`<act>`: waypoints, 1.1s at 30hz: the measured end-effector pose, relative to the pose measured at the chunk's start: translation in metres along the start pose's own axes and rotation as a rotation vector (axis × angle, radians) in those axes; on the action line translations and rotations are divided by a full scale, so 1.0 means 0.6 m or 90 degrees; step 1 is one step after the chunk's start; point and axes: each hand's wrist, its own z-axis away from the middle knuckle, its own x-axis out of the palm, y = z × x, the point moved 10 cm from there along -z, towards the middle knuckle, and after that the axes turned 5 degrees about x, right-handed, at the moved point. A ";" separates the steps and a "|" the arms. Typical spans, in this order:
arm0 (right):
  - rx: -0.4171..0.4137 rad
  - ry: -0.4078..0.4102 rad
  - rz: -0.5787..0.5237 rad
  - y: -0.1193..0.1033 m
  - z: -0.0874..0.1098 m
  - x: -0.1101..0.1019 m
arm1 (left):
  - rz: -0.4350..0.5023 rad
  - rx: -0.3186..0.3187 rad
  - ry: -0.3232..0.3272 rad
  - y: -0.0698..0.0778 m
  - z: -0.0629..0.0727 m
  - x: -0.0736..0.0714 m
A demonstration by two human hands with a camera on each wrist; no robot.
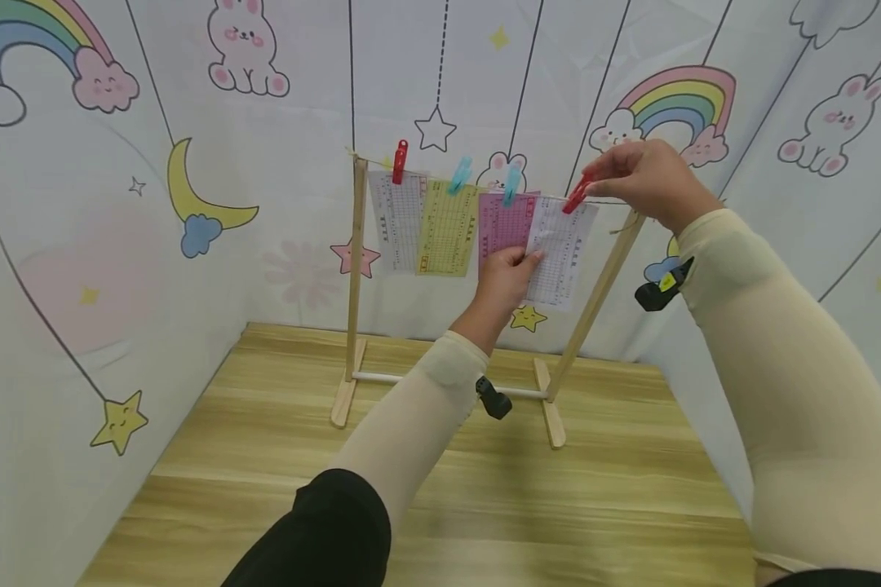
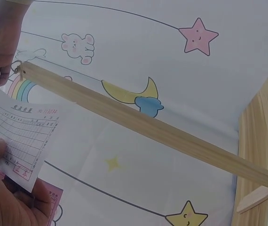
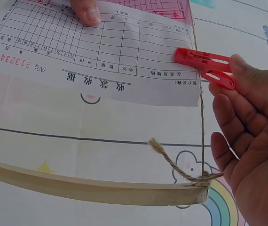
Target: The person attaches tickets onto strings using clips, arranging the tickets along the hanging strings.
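Note:
A white printed receipt slip [image 1: 558, 253] hangs at the right end of a twine line [image 3: 202, 136]. My right hand [image 1: 649, 183] pinches a red clothespin [image 3: 204, 63], whose jaws sit over the slip's top edge and the twine. Lower down, my left hand [image 1: 505, 285] grips the same slip's left edge, thumb in front and fingers behind, as the left wrist view shows. Just left of it hangs a pink slip [image 1: 502, 220] under a blue clothespin [image 1: 512, 186], partly covered by the white slip and my left hand.
A yellow slip [image 1: 446, 232] under a blue clip [image 1: 460, 175] and another white slip [image 1: 398, 220] under a red clip [image 1: 400, 161] hang farther left. Wooden posts [image 1: 357, 269] with feet and a white crossbar [image 1: 378, 377] stand on the wood-grain table [image 1: 440, 505], before a cartoon-printed backdrop.

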 end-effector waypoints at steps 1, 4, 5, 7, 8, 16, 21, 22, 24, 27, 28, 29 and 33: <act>0.000 -0.005 0.001 0.000 0.001 0.001 | 0.001 0.001 0.000 0.000 0.000 0.000; -0.004 -0.014 -0.004 0.001 0.002 0.003 | 0.006 0.000 0.001 -0.001 -0.001 -0.001; -0.004 -0.016 -0.006 0.001 0.002 0.004 | 0.003 0.002 0.000 -0.001 -0.001 -0.002; -0.003 -0.017 -0.008 0.002 0.001 0.006 | -0.004 0.002 0.000 -0.003 -0.002 -0.003; -0.002 -0.018 -0.009 0.003 0.001 0.008 | -0.009 0.001 0.000 -0.004 -0.003 -0.005; -0.012 -0.005 -0.001 0.013 0.001 0.012 | -0.048 0.012 0.000 -0.013 -0.008 -0.024; -0.024 0.030 0.025 0.023 0.010 0.005 | -0.069 0.020 0.006 -0.019 -0.009 -0.048; -0.025 0.043 0.030 0.024 0.013 0.003 | -0.074 0.021 0.006 -0.020 -0.009 -0.055; -0.028 0.073 0.040 0.029 0.023 0.002 | -0.091 0.025 0.004 -0.020 -0.005 -0.069; -0.062 0.121 0.049 0.027 0.045 0.002 | -0.140 0.060 0.015 -0.013 0.003 -0.101; -0.083 0.136 0.056 0.024 0.054 0.004 | -0.159 0.077 0.017 -0.009 0.008 -0.113; -0.109 0.151 0.066 0.021 0.064 0.006 | -0.184 0.100 0.022 -0.004 0.013 -0.127; -0.217 0.214 0.111 0.019 0.109 0.011 | -0.297 0.199 0.030 0.012 0.042 -0.187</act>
